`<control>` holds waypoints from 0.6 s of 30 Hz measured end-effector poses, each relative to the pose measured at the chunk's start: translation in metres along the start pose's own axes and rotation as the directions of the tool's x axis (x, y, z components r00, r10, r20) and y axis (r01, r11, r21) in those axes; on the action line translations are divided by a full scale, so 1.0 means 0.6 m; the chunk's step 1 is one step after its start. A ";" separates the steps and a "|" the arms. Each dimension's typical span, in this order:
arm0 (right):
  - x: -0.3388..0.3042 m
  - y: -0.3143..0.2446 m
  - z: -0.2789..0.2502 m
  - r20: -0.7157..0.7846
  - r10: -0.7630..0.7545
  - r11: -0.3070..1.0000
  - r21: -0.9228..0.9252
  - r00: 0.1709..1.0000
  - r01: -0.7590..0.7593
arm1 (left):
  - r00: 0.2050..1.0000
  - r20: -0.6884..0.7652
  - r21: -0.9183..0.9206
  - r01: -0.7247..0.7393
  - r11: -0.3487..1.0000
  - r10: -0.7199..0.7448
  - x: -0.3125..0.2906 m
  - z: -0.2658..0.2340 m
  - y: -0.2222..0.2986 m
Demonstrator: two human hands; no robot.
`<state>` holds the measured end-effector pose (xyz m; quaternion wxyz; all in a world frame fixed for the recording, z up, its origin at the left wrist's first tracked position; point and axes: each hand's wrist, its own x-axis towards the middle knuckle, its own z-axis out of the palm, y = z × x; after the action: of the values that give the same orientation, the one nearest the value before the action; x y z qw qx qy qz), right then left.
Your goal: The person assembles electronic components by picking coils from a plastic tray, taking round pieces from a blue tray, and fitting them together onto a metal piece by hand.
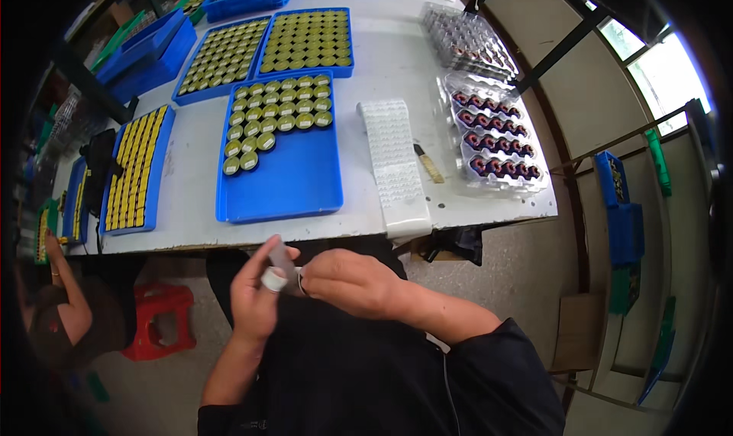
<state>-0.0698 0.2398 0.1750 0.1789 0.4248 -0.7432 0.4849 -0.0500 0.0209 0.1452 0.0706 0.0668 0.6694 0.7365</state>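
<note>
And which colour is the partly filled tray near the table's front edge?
The partly filled tray is blue, seen best in the head view.

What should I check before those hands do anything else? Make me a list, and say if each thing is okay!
1. Left hand holds something: ok, a small white piece is at its fingers.
2. Right hand holds its thing properly: cannot tell, its own fingers hide most of the grip.
3. Front blue tray has space: ok, its near part is bare.
4. Round green-gold pieces fill that tray: not ok, they cover only the far part and some of the left side.
5. Other person's hand is out of the way: ok, it's far to the left.
</note>
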 end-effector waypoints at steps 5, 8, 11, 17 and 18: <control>0.003 0.060 -0.101 -0.147 0.324 0.925 -0.159 0.934 -0.346 | 0.993 -0.018 -0.158 0.112 0.981 -0.117 0.001 -0.019 0.024; 0.031 0.157 -0.214 -0.400 0.513 0.711 -0.296 0.759 -0.637 | 0.992 -0.029 -0.138 0.118 0.983 -0.124 -0.026 -0.018 -0.011; 0.091 0.226 -0.334 -0.475 0.708 0.404 -0.335 0.523 -0.851 | 0.971 -0.035 -0.212 0.223 0.951 -0.236 -0.045 -0.012 -0.037; 0.105 0.399 -0.473 -0.455 0.734 0.155 -0.610 0.504 -0.777 | 0.950 -0.075 -0.224 0.279 0.934 -0.302 -0.057 -0.007 -0.058; 0.110 0.410 -0.475 -0.441 0.754 0.119 -0.637 0.487 -0.761 | 0.951 -0.085 -0.206 0.275 0.939 -0.298 -0.058 -0.008 -0.058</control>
<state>-0.3476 0.4996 0.2124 0.0737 -0.1376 -0.9783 0.1363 -0.0161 0.0124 0.1097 0.1448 -0.0809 0.6009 0.7820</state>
